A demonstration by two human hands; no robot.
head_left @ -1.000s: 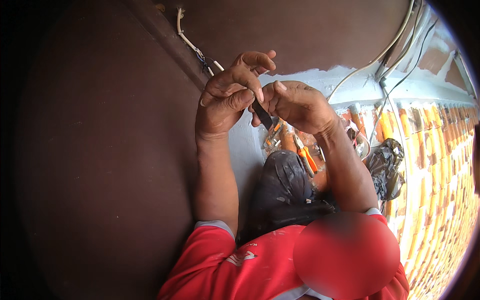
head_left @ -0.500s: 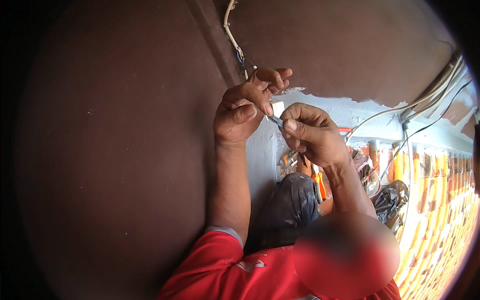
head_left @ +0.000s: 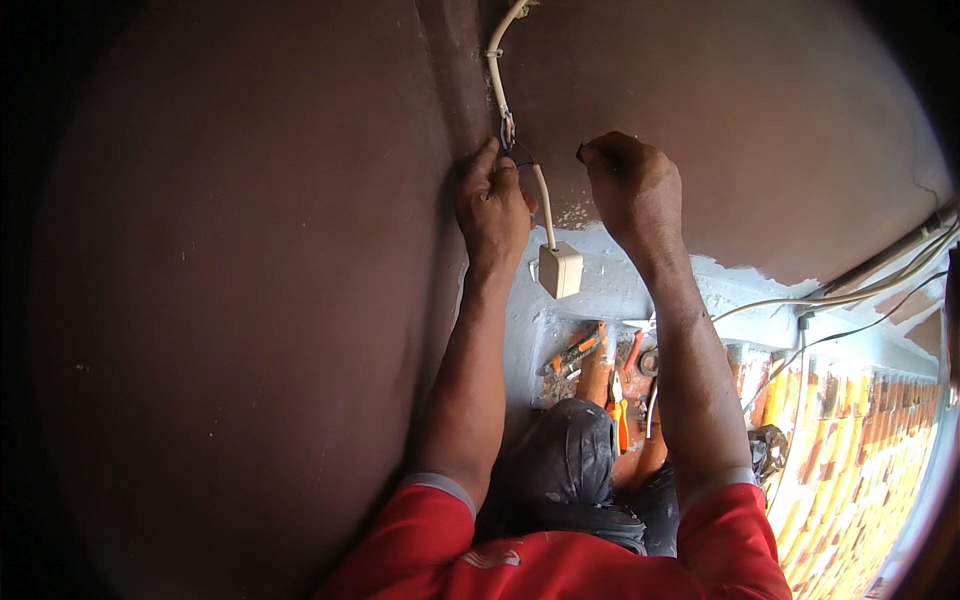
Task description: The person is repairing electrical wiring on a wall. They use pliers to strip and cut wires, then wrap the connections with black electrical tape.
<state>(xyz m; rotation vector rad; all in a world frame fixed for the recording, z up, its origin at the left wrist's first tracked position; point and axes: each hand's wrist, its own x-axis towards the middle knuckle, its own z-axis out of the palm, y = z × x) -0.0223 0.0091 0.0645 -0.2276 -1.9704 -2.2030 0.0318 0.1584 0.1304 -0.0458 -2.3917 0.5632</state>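
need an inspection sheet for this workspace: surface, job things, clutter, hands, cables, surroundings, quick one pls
surface: brown wall, flecked with pale specks; ragged-edged pale grey paint toward the right.
job's things: cream box at the lower end of a short cream cable; thin exposed wires above.
clutter: orange-handled pliers and an orange-and-dark tool lying below the box.
hands: left hand at the exposed wires, grip unclear; right hand pinching a small dark piece.
cables: upper cable fixed along the wall; loose cables at right.
surroundings: sunlit roof tiles; black plastic bag beside the right forearm.
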